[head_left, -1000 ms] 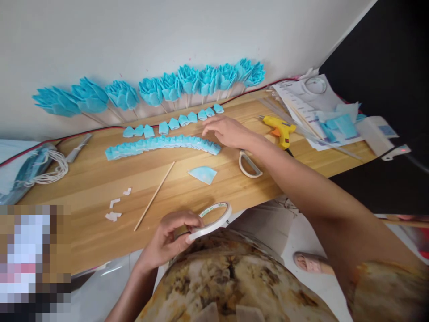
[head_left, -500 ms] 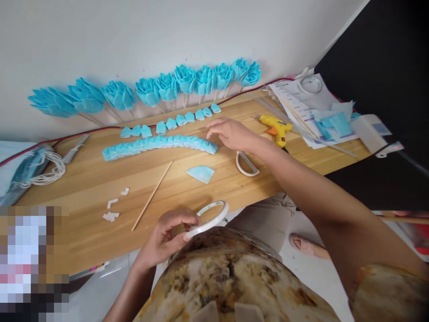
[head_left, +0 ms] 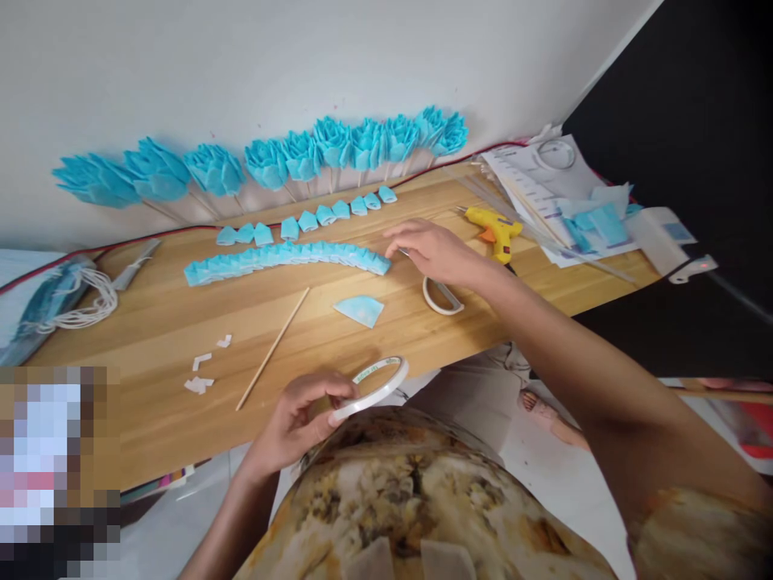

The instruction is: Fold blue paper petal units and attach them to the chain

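My left hand (head_left: 307, 415) pinches a narrow roll of white tape (head_left: 378, 392) between thumb and fingers, holding it tilted over the table's front edge. Above the tabletop, my right hand (head_left: 427, 248) is open, fingers loosely bent and a little apart, near the right end of a curved row of overlapping blue petal pieces (head_left: 287, 258). A small grey bit shows beneath its fingers, too little to name. One flat, fan-shaped blue piece (head_left: 361, 310) lies between my hands. Close to my right forearm is a pale D-shaped loop (head_left: 444, 298), partly covered.
Blue flowers on sticks (head_left: 302, 157) lean along the wall, with several small folded blue pieces (head_left: 307, 221) before them. A yellow glue gun (head_left: 495, 229), papers (head_left: 543, 193), a wooden stick (head_left: 273, 348), white scraps (head_left: 199, 385) and a white cord bundle (head_left: 97, 302) lie about.
My right hand has shifted slightly right and down, away from the row of petal pieces. The left hand keeps the tape roll in nearly the same place; the view moved a little.
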